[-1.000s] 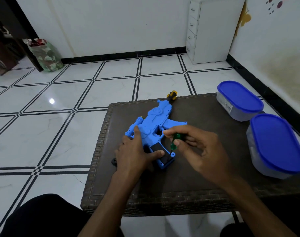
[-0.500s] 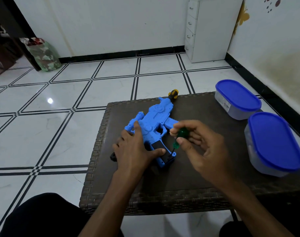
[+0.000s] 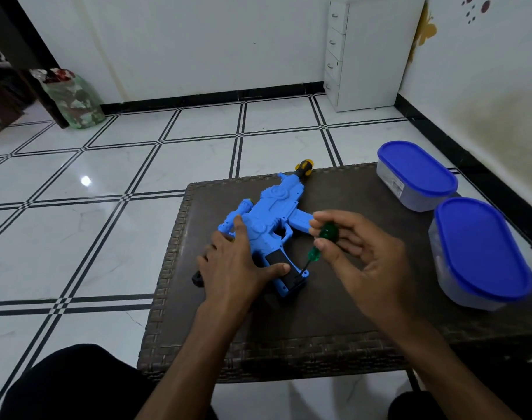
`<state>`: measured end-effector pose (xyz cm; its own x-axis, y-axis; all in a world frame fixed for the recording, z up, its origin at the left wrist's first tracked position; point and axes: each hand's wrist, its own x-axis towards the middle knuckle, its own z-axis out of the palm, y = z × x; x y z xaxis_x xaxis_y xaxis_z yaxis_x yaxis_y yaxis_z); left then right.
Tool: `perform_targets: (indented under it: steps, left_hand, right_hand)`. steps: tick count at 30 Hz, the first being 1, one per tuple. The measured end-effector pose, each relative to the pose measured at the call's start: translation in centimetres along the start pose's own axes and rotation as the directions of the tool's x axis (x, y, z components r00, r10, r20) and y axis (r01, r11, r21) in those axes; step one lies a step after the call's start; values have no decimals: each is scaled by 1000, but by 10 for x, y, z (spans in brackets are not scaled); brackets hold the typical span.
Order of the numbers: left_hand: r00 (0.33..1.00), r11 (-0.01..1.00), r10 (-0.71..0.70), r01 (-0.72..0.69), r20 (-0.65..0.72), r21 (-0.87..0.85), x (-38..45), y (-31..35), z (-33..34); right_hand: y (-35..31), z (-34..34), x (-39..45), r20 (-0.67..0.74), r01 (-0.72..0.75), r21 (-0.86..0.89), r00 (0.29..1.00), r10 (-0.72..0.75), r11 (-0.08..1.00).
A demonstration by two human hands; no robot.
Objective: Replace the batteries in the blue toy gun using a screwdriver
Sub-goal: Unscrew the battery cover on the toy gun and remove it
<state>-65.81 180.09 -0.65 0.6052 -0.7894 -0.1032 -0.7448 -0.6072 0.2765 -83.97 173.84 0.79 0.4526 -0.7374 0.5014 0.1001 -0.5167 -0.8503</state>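
Note:
The blue toy gun [image 3: 270, 213] lies flat on the brown wicker table [image 3: 304, 322], its black-and-yellow muzzle pointing away from me. My left hand [image 3: 234, 268] presses down on its rear body, thumb stretched over the black grip panel [image 3: 278, 258]. My right hand [image 3: 361, 256] pinches the green handle of a small screwdriver [image 3: 320, 242] between thumb and fingertips. The screwdriver's thin shaft slants down to the lower end of the grip near the battery cover.
Two clear containers with blue lids stand on the table's right side, one at the back [image 3: 416, 174] and one nearer [image 3: 483, 253]. A white drawer cabinet [image 3: 364, 53] stands by the far wall. A plastic bag [image 3: 73, 98] sits at the left.
My right hand has turned on the screwdriver handle, its fingers spreading. The tip stays at the grip's lower end. My left hand keeps pressing on the gun.

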Motion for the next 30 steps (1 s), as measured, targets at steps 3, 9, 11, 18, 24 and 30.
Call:
perform_targets:
  steps: [3,9,11,18,24,30]
  left_hand:
    - [1000,1000,-3,3,3,-14,0,0,0]
    - [1000,1000,-8,8,6,-16,0,0,1]
    - [1000,1000,-7,7,9,-17,0,0,1]
    - [1000,1000,-6,7,14,-27,-1,-1,1]
    - [998,998,-22,25,55,-51,0,-3,1]
    - [995,995,-35,43,89,-94,2,-7,3]
  right_hand:
    - [-4,-3,0,-10,-29,31,1000,29,999]
    - [-8,-4,0,-60,-7,76,998,12,997]
    - [-9,-6,1,-65,2,80,998,3,997]
    - [-7,-4,1,-53,-8,85,999,13,996]
    - [-8,-3,1,-45,-9,91,999,13,996]
    - [-6,-1,1,-28,-7,81,1000,9,997]
